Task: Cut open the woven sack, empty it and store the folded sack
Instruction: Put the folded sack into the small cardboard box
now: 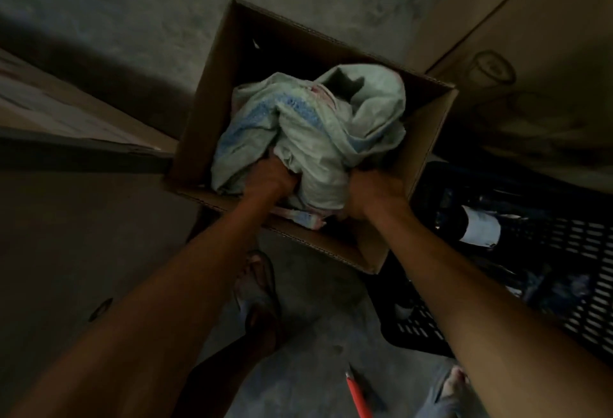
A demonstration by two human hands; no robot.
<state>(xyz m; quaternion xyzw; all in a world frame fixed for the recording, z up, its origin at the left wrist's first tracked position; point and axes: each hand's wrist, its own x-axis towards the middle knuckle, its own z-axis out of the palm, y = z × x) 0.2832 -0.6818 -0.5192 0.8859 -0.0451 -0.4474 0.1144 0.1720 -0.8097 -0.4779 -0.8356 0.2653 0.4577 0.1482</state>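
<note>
A crumpled pale green woven sack with blue and pink print bulges out of an open cardboard box on the concrete floor. My left hand presses down into the sack's near left side, fingers closed in its folds. On the sack's near right side, by the box wall, my right hand grips the fabric. A corner of the sack hangs over the box's near edge.
Large cardboard boxes stand at the right and left. A black plastic crate holding dark items sits right of the box. A red-handled tool lies on the floor by my sandalled feet.
</note>
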